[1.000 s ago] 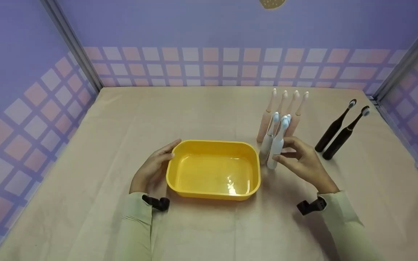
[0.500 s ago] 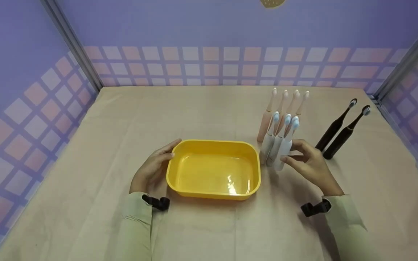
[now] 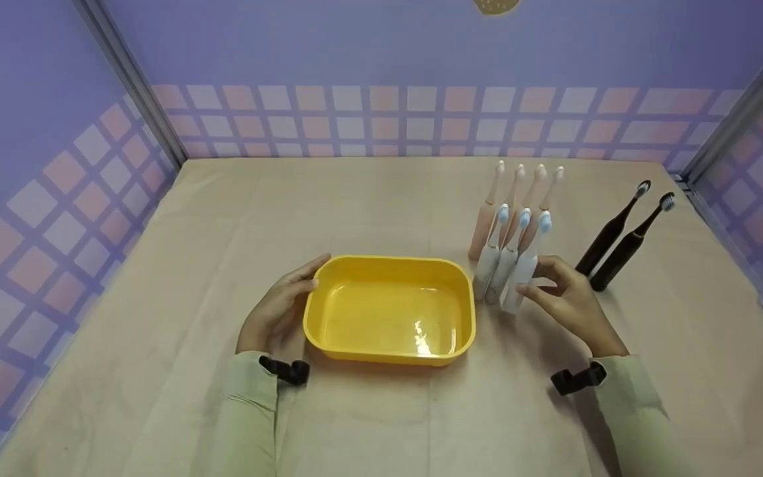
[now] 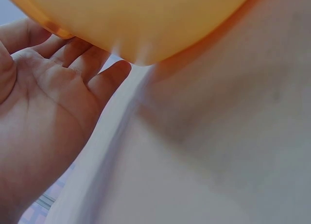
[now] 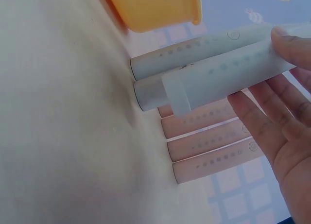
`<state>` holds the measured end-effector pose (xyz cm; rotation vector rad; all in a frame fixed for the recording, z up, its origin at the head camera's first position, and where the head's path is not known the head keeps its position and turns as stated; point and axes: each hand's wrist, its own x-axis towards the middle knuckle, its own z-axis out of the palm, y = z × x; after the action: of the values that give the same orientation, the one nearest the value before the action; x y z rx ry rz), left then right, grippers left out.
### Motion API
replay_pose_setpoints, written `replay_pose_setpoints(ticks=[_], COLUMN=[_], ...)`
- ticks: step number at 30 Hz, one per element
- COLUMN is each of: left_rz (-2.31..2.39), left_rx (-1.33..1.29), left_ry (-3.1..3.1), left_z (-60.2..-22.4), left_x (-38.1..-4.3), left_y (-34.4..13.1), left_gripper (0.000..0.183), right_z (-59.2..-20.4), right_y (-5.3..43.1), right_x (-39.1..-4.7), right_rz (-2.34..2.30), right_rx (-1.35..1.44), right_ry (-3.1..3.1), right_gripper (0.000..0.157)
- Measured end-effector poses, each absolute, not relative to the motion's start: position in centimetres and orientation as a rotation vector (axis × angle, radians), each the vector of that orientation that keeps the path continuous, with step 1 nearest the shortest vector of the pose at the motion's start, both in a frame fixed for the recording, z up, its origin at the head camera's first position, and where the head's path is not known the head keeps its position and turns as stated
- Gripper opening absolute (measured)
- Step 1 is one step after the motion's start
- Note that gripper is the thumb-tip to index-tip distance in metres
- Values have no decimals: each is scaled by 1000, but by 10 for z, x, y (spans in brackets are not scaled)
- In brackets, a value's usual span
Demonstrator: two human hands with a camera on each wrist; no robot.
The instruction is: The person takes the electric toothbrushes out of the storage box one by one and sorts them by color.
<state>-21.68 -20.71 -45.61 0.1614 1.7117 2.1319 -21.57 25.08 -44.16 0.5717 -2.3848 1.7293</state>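
A yellow plastic tub (image 3: 388,354) stands in the middle of the table in the head view. My left hand (image 3: 279,308) rests on its left end, thumb at the rim and relaxed fingers along the outer wall; the left wrist view shows the palm (image 4: 48,102) facing the tub wall. My right hand (image 3: 570,301) pinches a white electric toothbrush (image 3: 522,275) by its handle, thumb in front and fingers behind. Its blue-bristled head points up. Two more white electric toothbrushes (image 3: 487,265) stand upright just left of it, beside the tub.
Behind the white ones, several pink electric toothbrushes (image 3: 485,225) stand in a row, partly hidden. Two black electric toothbrushes (image 3: 610,242) stand at the right, past my right hand. Patterned wall panels (image 3: 385,112) close in the table's back and sides.
My right hand has moved slightly right with the white toothbrush, so the second white toothbrush behind it now shows. My left hand and the tub have stayed in place.
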Motion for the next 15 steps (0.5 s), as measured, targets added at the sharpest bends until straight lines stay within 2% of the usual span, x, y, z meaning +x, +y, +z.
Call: replay_pose_setpoints(ticks=[15], left_rz=[2132], left_rx=[142], left_ry=[1668], left_z=[-456], left_x=[-215], left_y=[-208], left_gripper=[55], right_z=[-448], right_y=[254], right_x=[-219], right_rz=[1657], right_rx=[496], right_ry=[-2473], right_gripper=[37])
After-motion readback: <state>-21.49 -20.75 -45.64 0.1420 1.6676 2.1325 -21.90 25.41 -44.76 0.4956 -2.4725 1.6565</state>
